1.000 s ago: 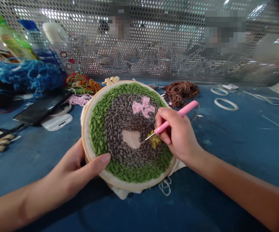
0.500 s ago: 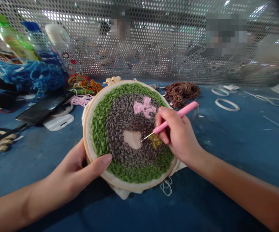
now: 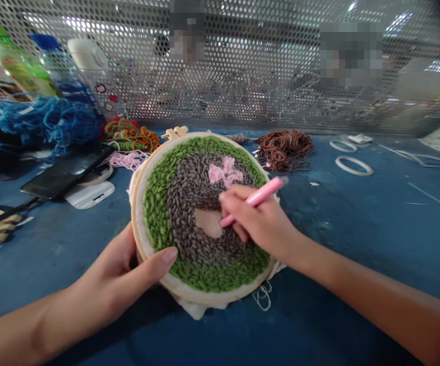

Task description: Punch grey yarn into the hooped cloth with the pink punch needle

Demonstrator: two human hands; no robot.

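Note:
My left hand (image 3: 128, 269) grips the lower left rim of a round wooden embroidery hoop (image 3: 139, 203), thumb on the front and fingers hidden behind. Looped yarn fills the stretched fabric: a green ring (image 3: 157, 203) around a grey-brown field (image 3: 189, 178), with a pink flower (image 3: 225, 172) near the top. A bare patch of fabric (image 3: 208, 222) shows near the centre. My right hand (image 3: 258, 218) is closed around a pink punch needle (image 3: 263, 192). Its lower end meets the fabric at the patch's right edge, and the metal tip is out of sight.
A brown yarn bundle (image 3: 284, 149) lies behind the hoop, with white rings (image 3: 354, 165) to the right. At left are a black phone (image 3: 65, 172), blue yarn (image 3: 48, 122) and bottles (image 3: 18, 61). A perforated metal screen (image 3: 243, 91) runs along the back.
My right hand has moved left and slightly down, bringing the punch needle against the fabric; its metal shaft, visible before, is now hidden. The yellow flower is now covered by the hand.

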